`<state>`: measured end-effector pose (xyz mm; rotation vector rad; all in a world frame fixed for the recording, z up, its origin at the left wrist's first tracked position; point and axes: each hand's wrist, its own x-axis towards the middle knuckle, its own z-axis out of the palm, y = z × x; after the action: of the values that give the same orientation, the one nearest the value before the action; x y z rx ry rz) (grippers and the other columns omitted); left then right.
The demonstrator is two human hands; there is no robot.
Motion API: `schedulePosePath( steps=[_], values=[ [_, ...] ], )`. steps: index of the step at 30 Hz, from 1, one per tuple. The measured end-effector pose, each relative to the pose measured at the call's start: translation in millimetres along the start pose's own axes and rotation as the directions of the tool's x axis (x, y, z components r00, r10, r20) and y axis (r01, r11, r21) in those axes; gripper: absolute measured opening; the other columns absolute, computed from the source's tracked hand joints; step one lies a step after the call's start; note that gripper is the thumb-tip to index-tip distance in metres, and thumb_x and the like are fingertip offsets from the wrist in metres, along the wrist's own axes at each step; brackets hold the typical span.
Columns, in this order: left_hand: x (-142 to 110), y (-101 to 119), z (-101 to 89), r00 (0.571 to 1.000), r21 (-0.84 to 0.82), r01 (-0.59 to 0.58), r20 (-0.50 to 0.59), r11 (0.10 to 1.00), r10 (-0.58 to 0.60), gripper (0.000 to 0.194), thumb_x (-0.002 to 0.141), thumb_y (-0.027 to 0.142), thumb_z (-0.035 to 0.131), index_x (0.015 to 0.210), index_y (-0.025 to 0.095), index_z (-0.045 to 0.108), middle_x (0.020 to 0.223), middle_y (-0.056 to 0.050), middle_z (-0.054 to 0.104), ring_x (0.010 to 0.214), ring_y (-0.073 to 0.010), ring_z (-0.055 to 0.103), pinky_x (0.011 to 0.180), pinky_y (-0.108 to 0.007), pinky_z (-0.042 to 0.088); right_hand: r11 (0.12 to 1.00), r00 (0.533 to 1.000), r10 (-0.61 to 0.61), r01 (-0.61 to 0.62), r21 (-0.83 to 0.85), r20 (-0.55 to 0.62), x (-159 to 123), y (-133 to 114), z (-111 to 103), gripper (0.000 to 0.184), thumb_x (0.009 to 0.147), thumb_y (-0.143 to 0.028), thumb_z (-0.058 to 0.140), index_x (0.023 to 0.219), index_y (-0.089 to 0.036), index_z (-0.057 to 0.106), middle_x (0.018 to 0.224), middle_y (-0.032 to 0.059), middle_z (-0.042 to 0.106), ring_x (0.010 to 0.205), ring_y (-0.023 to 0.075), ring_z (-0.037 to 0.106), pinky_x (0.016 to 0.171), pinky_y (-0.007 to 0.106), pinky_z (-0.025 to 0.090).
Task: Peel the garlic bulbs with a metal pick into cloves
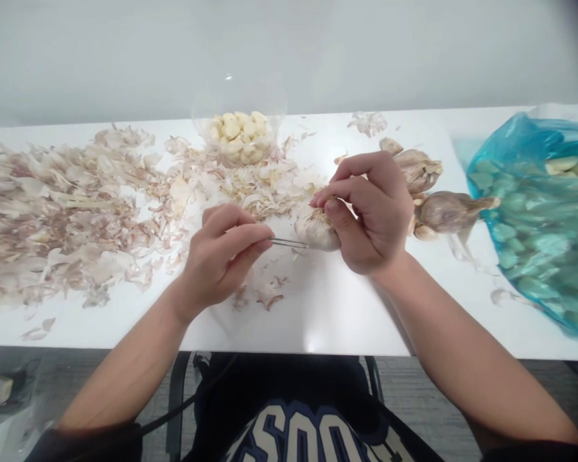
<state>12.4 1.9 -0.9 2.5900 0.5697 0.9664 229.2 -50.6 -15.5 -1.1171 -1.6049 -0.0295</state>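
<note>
Right hand [370, 215] clamps a garlic bulb [316, 231] between thumb and fingers, bulb jutting out toward the left; left hand [224, 253] pinches metal tweezers [288, 242], tips touching the bulb's papery skin.

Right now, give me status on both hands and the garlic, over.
Left hand pinching thin metal tweezers, tips at the bulb. Right hand gripping a garlic bulb. Papery skins scattered left of the hands on the white table.
</note>
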Motion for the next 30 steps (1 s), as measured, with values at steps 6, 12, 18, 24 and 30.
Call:
schedulePosePath(
  steps=[6,12,18,24,30],
  values=[
    [1.3,2.0,2.2,0.999,0.013,0.032,-0.022,0.999,-0.032,0.011,0.093,0.016,0.058,0.097,0.024,0.065,0.084,-0.001,0.058,0.076,-0.0115,0.057,0.063,-0.027,0.045,0.999,0.998,0.029,-0.028,-0.022,0.055,-5.6,0.4,1.3,0.022,0.097,-0.031,0.042,0.091,-0.025,0.062,0.098,0.0074,0.057,0.078,0.0159,0.057,0.065,0.034,0.055],
    [2.1,3.9,4.8,1.000,0.021,0.018,-0.015,1.000,-0.017,0.010,0.093,0.016,0.059,0.097,0.021,0.066,0.083,0.000,0.056,0.075,-0.0107,0.057,0.065,-0.026,0.046,0.998,0.999,-0.006,0.009,-0.067,0.048,-3.3,-1.2,1.4,0.020,0.097,-0.029,0.043,0.089,-0.024,0.062,0.095,0.0078,0.057,0.080,0.0155,0.057,0.067,0.032,0.056],
    [3.5,5.1,6.2,1.000,0.011,0.001,-0.019,1.000,-0.001,0.008,0.092,0.014,0.059,0.093,0.020,0.064,0.081,0.000,0.055,0.073,-0.0099,0.054,0.064,-0.026,0.046,1.000,0.999,-0.002,0.002,-0.012,0.038,-3.3,-1.8,2.2,0.019,0.096,-0.026,0.044,0.090,-0.024,0.062,0.096,0.0072,0.057,0.081,0.0162,0.058,0.071,0.035,0.056],
    [4.1,7.1,8.0,0.998,0.041,-0.026,-0.048,0.999,0.028,0.009,0.092,0.014,0.058,0.088,0.020,0.062,0.079,0.000,0.056,0.072,-0.0105,0.054,0.065,-0.027,0.046,0.997,0.999,-0.038,0.040,-0.059,0.022,-3.1,1.3,2.3,0.018,0.096,-0.027,0.045,0.089,-0.025,0.061,0.095,0.0067,0.057,0.076,0.0156,0.058,0.065,0.034,0.055],
    [2.3,4.6,8.5,0.997,0.044,-0.058,-0.042,0.997,0.059,0.010,0.092,0.015,0.058,0.087,0.021,0.062,0.078,0.000,0.058,0.074,-0.0118,0.054,0.069,-0.030,0.046,0.998,1.000,-0.022,0.022,-0.067,0.004,-0.1,0.3,-0.1,0.018,0.094,-0.023,0.047,0.084,-0.023,0.062,0.092,0.0051,0.058,0.071,0.0126,0.056,0.059,0.030,0.051]
  ],
)
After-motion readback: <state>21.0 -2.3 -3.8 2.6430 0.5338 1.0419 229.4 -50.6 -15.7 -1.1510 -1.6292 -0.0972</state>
